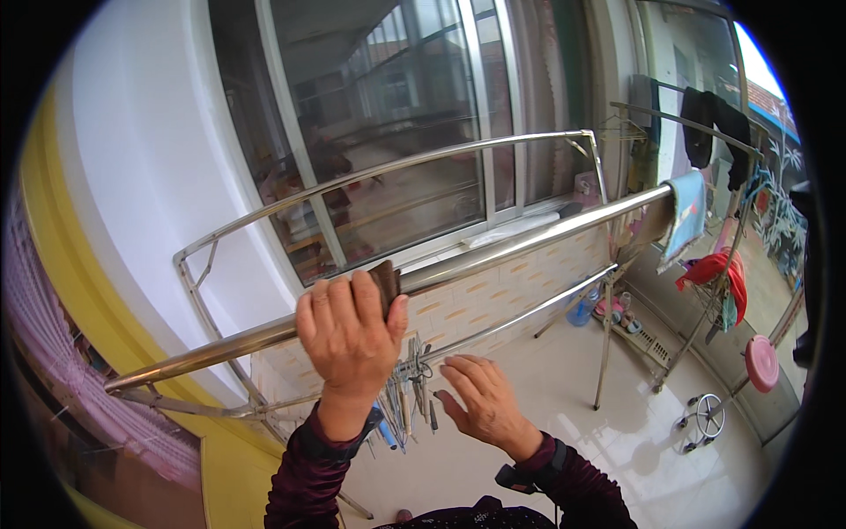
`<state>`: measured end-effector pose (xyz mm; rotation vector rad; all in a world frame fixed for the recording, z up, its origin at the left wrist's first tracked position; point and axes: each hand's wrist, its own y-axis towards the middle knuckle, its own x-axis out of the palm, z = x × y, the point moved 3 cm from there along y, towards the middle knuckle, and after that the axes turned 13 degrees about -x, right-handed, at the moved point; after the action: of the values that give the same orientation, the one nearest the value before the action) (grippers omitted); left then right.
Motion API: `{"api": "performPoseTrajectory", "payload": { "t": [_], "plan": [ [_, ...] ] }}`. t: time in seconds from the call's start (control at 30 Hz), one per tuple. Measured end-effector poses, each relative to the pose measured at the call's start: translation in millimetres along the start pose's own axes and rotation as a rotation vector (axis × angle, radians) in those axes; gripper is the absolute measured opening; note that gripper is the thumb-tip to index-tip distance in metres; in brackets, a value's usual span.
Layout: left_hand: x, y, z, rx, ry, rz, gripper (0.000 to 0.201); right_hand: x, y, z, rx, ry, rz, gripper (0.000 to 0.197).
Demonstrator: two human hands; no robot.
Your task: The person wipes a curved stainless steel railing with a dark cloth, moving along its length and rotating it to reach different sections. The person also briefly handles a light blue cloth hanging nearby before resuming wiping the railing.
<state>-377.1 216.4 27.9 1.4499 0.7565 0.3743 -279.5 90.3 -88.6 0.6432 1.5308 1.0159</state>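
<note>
A thick, shiny metal rail of a drying rack slants across the view from lower left to upper right. My left hand is closed over it, pressing a folded brown cloth against the metal. Part of the cloth is hidden beneath the fingers. Lower and to the right, my right hand hovers with its fingers slightly bent and apart, holding nothing. Between the two hands a bunch of hangers or clips hangs from the thinner lower bar. A blue towel drapes over the rail's far right end.
Behind the rack are a sliding window and a tiled wall. At right stand another rack with a red cloth, a pink round stool and a wheeled base. A blue bottle and shoes are on the floor.
</note>
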Motion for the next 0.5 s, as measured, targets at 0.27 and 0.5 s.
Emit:
{"api": "performPoseTrajectory", "payload": {
  "t": [0.27,0.5],
  "plan": [
    [43,16,112,0.124,-0.033,-0.048,0.051,-39,-70,11,0.22,-0.122,-0.012,0.027],
    [55,22,158,0.198,-0.155,-0.122,0.072,11,-203,55,0.55,-0.076,-0.32,0.02]
  ]
}}
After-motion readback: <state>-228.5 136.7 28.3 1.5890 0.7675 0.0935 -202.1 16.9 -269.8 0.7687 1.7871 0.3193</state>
